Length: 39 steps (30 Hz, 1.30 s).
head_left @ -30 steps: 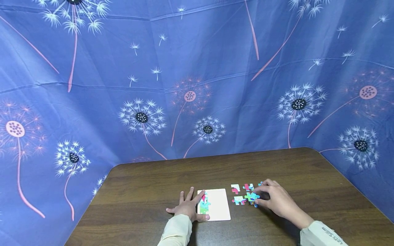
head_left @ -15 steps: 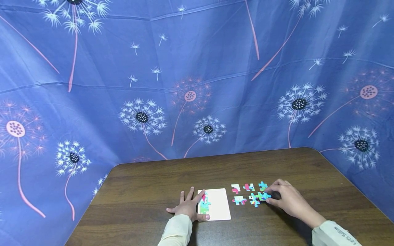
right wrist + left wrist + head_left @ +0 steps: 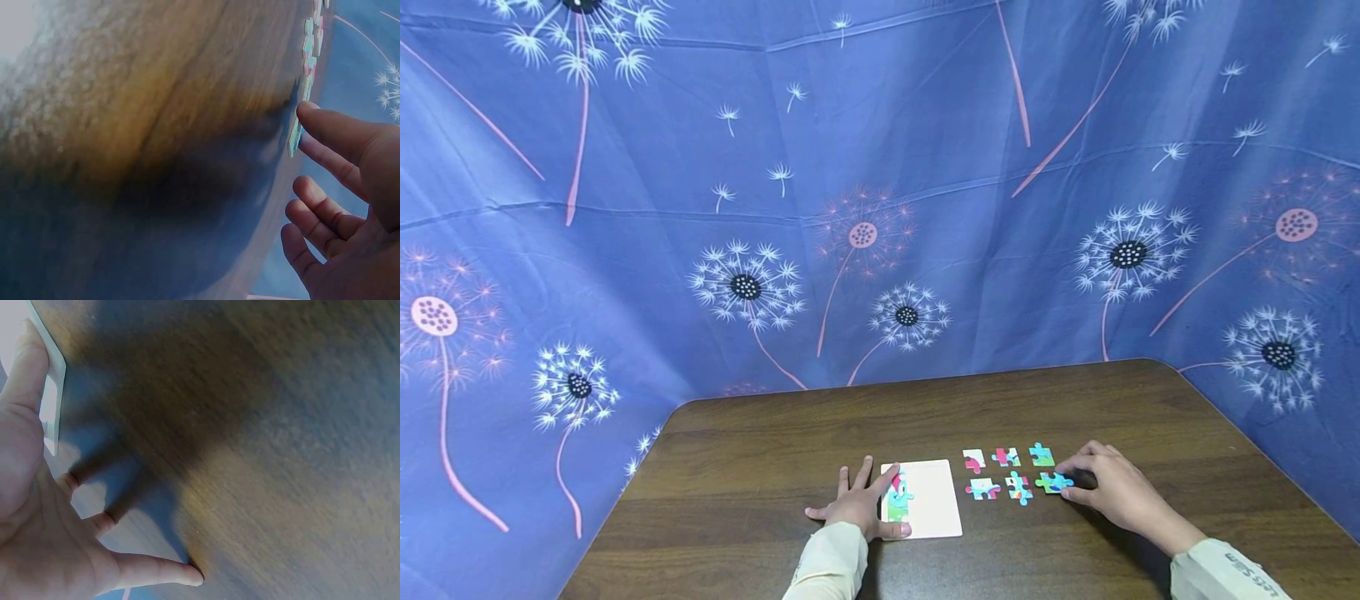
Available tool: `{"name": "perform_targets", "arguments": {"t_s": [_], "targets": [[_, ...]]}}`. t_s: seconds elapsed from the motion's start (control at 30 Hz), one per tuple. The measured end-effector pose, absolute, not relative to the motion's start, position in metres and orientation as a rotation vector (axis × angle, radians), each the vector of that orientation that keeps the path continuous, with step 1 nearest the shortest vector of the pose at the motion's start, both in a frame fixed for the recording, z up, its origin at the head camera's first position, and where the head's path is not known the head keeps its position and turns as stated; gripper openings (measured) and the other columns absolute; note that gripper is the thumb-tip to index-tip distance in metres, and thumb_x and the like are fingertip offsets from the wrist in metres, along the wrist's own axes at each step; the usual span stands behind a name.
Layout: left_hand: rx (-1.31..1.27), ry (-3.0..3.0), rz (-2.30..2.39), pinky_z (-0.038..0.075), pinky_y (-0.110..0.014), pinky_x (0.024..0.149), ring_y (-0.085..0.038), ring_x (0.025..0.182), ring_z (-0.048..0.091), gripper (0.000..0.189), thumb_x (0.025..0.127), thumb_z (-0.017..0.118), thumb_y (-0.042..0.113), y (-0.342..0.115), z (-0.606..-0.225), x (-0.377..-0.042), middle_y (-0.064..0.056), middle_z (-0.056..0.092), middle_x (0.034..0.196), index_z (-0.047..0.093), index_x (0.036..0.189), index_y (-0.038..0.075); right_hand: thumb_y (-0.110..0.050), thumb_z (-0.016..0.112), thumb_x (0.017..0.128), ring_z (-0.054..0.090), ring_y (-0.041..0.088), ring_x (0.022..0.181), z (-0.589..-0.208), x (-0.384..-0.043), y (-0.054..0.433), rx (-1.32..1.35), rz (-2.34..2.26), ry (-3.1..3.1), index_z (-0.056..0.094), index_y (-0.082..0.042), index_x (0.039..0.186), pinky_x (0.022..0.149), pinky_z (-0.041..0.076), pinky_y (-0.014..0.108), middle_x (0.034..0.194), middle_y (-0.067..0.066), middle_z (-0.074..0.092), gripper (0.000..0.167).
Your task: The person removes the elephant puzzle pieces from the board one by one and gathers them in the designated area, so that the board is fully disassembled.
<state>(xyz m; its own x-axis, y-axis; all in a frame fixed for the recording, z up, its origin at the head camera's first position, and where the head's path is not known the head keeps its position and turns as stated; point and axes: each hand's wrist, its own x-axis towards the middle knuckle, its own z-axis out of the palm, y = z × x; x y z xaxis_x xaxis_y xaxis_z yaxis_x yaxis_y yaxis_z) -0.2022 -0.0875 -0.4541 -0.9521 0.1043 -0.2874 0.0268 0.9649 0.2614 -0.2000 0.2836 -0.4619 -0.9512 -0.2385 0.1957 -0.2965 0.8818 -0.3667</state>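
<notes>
**Board at the left hand, puzzle piece in the right hand**

From the far left, a blue cloth printed with dandelions hangs behind the wooden table. A pale left sleeve enters from the bottom. The left hand grips nothing: its fingers are spread wide, the outer three on the tabletop, the index finger over the board's upper left corner and the thumb on its lower left part.

The board lies flat. Down its left side runs a picture strip in red, white, blue and green, partly covered by the index finger; the remaining face is plain white.

Next come two rows of three pieces. Nearest the board, a red-and-white piece lies above a pale piece with red and blue edges. In the middle, a mostly red piece lies above a multicoloured piece. A blue-green piece ends the upper row. Below it, the puzzle piece ends the lower row, pinched between the right thumb and index finger; whether it touches the tabletop, I cannot tell. The right hand's other fingers are loosely bent. A right sleeve with dark lettering lies farthest right.
</notes>
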Motion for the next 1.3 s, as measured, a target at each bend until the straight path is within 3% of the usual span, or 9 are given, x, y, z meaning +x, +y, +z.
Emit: {"name": "perform_targets", "arguments": {"t_s": [0.5, 0.7, 1.0, 1.17, 1.3], "targets": [[0.108, 2.818, 0.385, 0.026, -0.092, 0.084, -0.042, 0.152, 0.019, 0.093, 0.077, 0.082, 0.053, -0.087, -0.454, -0.200, -0.002, 0.025, 0.166, 0.037, 0.156, 0.039, -0.023, 0.088, 0.078, 0.059, 0.030, 0.097, -0.462, -0.202, 0.285, 0.373, 0.620, -2.991, 0.077, -0.016, 0.103, 0.079, 0.052, 0.053, 0.100, -0.001, 0.059, 0.028], [0.101, 2.819, 0.369, 0.027, -0.092, 0.084, -0.042, 0.152, 0.020, 0.094, 0.075, 0.083, 0.052, -0.088, -0.455, -0.202, -0.002, 0.026, 0.166, 0.038, 0.156, 0.038, -0.022, 0.089, 0.076, 0.059, 0.026, 0.094, -0.461, -0.201, 0.278, 0.404, 0.599, -2.938, 0.078, -0.016, 0.101, 0.078, 0.052, 0.051, 0.097, -0.003, 0.059, 0.028], [0.095, 2.812, 0.331, 0.029, -0.090, 0.086, -0.040, 0.153, 0.019, 0.093, 0.076, 0.081, 0.056, -0.087, -0.454, -0.203, 0.001, 0.024, 0.167, 0.036, 0.156, 0.040, -0.025, 0.085, 0.083, 0.059, 0.021, 0.094, -0.460, -0.197, 0.250, 0.528, 0.695, -2.877, 0.076, -0.022, 0.100, 0.077, 0.053, 0.045, 0.100, -0.009, 0.059, 0.019], [0.098, 2.817, 0.349, 0.028, -0.091, 0.085, -0.041, 0.152, 0.020, 0.093, 0.076, 0.082, 0.055, -0.087, -0.453, -0.202, 0.000, 0.026, 0.166, 0.037, 0.156, 0.040, -0.027, 0.085, 0.083, 0.061, 0.040, 0.113, -0.461, -0.199, 0.228, 0.554, 0.749, -2.883, 0.076, -0.021, 0.101, 0.086, 0.053, 0.057, 0.107, -0.001, 0.064, 0.020], [0.110, 2.831, 0.367, 0.028, -0.091, 0.085, -0.042, 0.152, 0.020, 0.092, 0.076, 0.083, 0.055, -0.087, -0.453, -0.202, -0.001, 0.027, 0.166, 0.039, 0.155, 0.040, -0.026, 0.084, 0.084, 0.063, 0.030, 0.102, -0.462, -0.200, 0.211, 0.587, 0.757, -2.861, 0.077, -0.021, 0.100, 0.083, 0.055, 0.051, 0.102, -0.005, 0.061, 0.018]]}}
